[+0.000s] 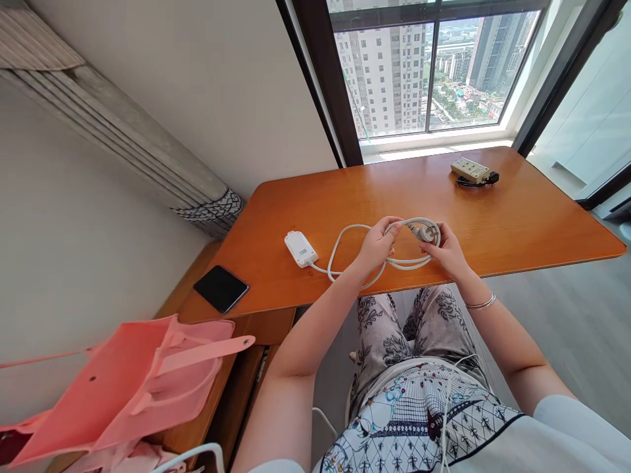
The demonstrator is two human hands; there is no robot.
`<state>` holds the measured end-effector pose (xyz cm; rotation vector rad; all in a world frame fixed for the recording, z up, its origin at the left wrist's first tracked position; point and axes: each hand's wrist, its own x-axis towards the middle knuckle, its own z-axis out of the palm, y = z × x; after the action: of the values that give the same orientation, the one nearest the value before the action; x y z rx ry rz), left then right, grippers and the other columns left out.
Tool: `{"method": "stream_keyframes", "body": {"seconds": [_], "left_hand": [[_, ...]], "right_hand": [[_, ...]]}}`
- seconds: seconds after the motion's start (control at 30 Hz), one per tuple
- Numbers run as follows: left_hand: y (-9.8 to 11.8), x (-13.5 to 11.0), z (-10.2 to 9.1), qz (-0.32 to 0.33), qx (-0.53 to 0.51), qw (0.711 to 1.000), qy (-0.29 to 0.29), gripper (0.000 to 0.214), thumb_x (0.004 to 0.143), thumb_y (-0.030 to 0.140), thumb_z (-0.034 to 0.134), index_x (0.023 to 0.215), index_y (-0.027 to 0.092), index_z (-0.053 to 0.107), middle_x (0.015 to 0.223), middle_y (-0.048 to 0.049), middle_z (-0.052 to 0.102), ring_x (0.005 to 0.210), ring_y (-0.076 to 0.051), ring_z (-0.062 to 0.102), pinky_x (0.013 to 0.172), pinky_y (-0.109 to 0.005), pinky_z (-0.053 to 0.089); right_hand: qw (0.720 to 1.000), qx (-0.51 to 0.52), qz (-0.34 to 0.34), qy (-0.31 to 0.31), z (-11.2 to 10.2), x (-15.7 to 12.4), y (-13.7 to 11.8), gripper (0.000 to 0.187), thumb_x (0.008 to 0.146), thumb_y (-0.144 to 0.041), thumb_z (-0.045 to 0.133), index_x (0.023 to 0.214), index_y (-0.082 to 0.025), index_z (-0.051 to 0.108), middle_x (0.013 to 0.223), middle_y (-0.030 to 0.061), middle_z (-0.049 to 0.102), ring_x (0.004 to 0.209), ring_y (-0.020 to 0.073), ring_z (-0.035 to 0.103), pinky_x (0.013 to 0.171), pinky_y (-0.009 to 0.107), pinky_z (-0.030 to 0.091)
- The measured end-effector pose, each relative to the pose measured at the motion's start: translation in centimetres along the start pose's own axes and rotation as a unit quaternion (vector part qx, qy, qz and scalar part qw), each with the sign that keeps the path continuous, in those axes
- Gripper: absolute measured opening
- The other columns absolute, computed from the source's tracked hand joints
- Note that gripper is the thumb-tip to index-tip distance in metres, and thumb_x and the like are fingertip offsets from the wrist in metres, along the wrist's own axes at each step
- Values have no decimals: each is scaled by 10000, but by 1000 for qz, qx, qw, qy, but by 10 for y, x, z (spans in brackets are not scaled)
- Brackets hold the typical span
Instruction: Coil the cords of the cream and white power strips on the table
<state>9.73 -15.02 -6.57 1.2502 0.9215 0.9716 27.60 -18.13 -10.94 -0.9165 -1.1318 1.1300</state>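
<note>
A white power cord (pixel 409 264) is looped between my two hands, just above the front part of the wooden table. My left hand (pixel 378 246) pinches the loops on their left side. On the right side, my right hand (pixel 446 251) is closed round the coil near the white plug (pixel 424 233), which lies inside the loops. From my left hand the cord curves away to a white power strip (pixel 301 249) lying on the table. Parts of the fingers on both hands are hidden behind the cord.
A black phone (pixel 221 289) lies at the table's left end. Toward the back right of the wooden table (pixel 315 200) sits a beige power strip (pixel 470 170) with a black cord. A pink bag (pixel 133 387) stands at lower left. A window (pixel 434 72) is beyond the table.
</note>
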Motion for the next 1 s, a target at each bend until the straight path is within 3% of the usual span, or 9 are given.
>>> {"method": "stream_keyframes", "body": {"seconds": [0.23, 0.43, 0.6, 0.7, 0.87, 1.0], "left_hand": [[-1, -3, 0, -38, 11, 999, -30, 257, 880, 421, 646, 993, 207, 559, 564, 108, 270, 449, -71, 249, 430, -178, 269], [-5, -3, 0, -30, 40, 997, -54, 256, 891, 418, 622, 1017, 205, 557, 572, 102, 304, 462, -82, 287, 441, -189, 303], [-4, -4, 1, 2, 89, 995, -40, 251, 900, 420, 591, 1031, 206, 584, 602, 85, 347, 493, -91, 329, 446, -199, 325], [-6, -3, 1, 12, 103, 994, -36, 252, 898, 421, 585, 1032, 206, 595, 610, 80, 364, 497, -91, 342, 450, -204, 336], [-10, -1, -1, 1, 112, 991, -69, 214, 892, 400, 584, 971, 201, 585, 595, 84, 379, 461, -81, 348, 450, -208, 343], [-8, -4, 0, -28, 90, 991, -91, 186, 882, 370, 598, 882, 190, 549, 641, 68, 461, 447, -58, 349, 445, -200, 334]], "right_hand": [[977, -138, -135, 93, -5, 4, 3, 441, 726, -379, 816, 1108, -276, 621, 1121, 37, 678, 886, 174, 631, 849, 342, 526], [970, -148, -185, 46, -12, 5, 0, 371, 864, -457, 696, 1183, -291, 605, 1286, 77, 671, 1151, 229, 633, 1049, 424, 474], [940, -237, -244, -9, -20, 3, -12, 391, 893, -439, 666, 1253, -291, 637, 1277, 95, 677, 1220, 273, 606, 1106, 480, 450], [939, -245, -239, -17, -20, 1, -16, 424, 903, -475, 648, 1281, -282, 640, 1293, 108, 676, 1232, 282, 611, 1109, 489, 459], [964, -187, -187, -6, -22, 4, -7, 465, 906, -494, 654, 1319, -281, 634, 1261, 94, 709, 1198, 261, 655, 1118, 479, 459], [984, -112, -133, 31, -22, 10, 0, 477, 831, -529, 727, 1231, -275, 679, 1143, 74, 747, 1022, 238, 713, 986, 438, 550]]}}
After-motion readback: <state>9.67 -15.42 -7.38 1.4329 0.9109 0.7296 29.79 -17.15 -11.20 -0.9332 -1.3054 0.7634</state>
